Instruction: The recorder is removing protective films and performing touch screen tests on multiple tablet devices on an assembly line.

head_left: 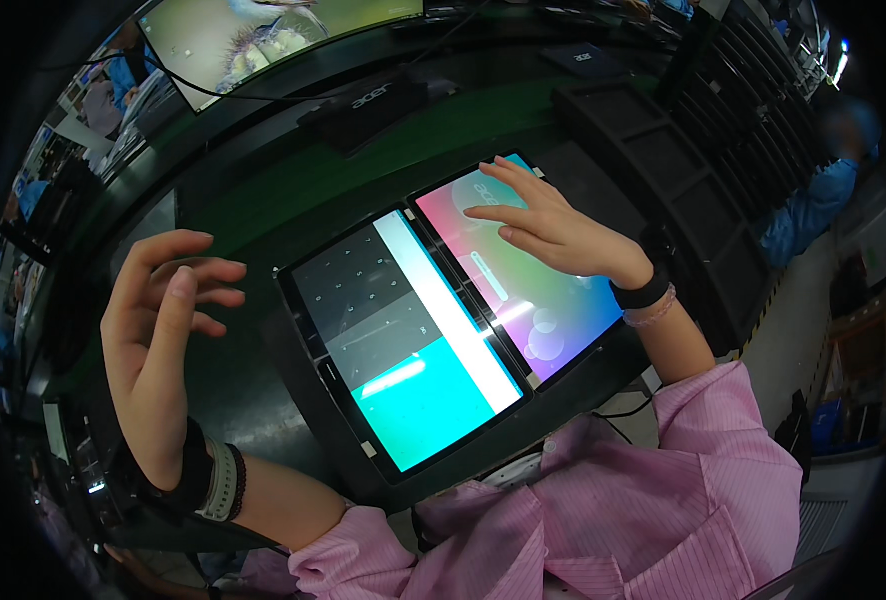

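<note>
Two lit display panels lie side by side on the dark table, edges close together like a dual-screen laptop opened flat. The left panel (428,415) shows a grey key layout, a white strip and a cyan area. On the right panel (553,335) there is a pink, green and blue picture with pale circles. My right hand (553,225) hovers over or touches the upper part of the right panel, fingers spread; contact cannot be made out. Left of the panels, my left hand (158,340) is raised with loosely curled fingers apart and holds nothing.
A large monitor (353,30) stands at the back, with a cable in front of it. A black tray with compartments (663,150) lies at the right, beside a black rack (743,110). A person in blue (813,205) is at the far right. A dark flat piece (368,105) lies behind the panels.
</note>
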Tool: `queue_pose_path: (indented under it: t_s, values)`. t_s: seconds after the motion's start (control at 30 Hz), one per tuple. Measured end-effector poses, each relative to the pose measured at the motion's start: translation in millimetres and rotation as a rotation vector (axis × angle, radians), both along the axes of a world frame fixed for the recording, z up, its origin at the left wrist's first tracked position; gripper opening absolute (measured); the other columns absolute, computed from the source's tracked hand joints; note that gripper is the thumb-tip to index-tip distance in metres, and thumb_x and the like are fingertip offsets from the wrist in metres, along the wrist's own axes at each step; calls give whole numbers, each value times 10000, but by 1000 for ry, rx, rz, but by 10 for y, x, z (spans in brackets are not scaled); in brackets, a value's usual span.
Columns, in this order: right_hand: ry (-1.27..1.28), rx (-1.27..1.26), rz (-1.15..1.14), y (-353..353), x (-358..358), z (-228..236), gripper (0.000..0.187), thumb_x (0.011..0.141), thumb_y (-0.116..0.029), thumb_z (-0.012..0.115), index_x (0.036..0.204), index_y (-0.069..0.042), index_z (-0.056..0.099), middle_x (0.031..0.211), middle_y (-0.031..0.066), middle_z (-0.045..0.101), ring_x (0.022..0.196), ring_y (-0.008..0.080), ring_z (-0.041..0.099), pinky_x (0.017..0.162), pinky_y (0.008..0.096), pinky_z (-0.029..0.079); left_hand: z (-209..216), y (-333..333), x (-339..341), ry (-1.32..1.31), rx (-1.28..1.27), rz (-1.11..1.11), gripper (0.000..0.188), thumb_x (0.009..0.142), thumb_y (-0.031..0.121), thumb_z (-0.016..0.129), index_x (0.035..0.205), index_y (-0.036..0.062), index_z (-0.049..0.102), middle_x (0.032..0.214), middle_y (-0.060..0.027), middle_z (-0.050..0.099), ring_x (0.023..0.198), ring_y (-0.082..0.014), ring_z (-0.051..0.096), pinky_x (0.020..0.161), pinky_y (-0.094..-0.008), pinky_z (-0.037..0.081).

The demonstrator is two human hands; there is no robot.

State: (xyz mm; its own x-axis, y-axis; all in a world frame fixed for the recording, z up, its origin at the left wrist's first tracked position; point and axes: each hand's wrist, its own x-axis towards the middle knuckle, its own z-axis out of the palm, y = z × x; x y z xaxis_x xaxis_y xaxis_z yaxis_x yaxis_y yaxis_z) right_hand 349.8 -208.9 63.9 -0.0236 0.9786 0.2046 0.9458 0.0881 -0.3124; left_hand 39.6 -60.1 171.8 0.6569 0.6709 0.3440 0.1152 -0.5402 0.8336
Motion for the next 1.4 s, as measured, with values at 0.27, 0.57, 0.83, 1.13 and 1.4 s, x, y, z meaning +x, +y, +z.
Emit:
queue_pose_path:
  t_s: [0.27,0.57,0.83,1.13,1.4]
  values:
    - [-3,6,19,-2,-11,-3,330,939,-242,394,1242,-167,502,1421,190,206,1345,376,98,1076,491,110,-4,-18,21,88,-32,-49,260,887,171,466,1086,17,532,902,-78,635,795,-116,584,660,-220,417]
    - [-63,8,3,31,-29,13,337,937,-258,398,1247,-174,500,1422,190,204,1346,372,102,1075,494,120,-2,-20,42,177,-89,-92,254,881,161,473,1092,31,530,906,-52,620,833,-106,557,710,-230,415]
    - [-257,56,-31,338,-54,-10,340,907,-244,450,1236,-178,501,1400,201,243,1337,352,156,1047,529,176,-10,4,-2,205,-64,-93,257,891,179,476,1097,34,526,908,-53,620,837,-106,558,709,-226,413]
    - [-102,327,-118,206,258,168,568,890,-229,471,1401,-152,234,1405,201,227,1304,370,222,1046,439,211,-7,24,-20,254,-44,-91,276,904,182,444,1130,37,510,952,-69,621,868,-123,564,725,-237,420]
    - [333,129,-290,-350,668,-166,526,918,-301,422,1391,-132,266,1418,198,220,1322,341,208,1068,398,198,-42,-13,79,234,11,-72,256,877,149,499,1094,16,519,891,-88,630,804,-118,575,667,-235,430]
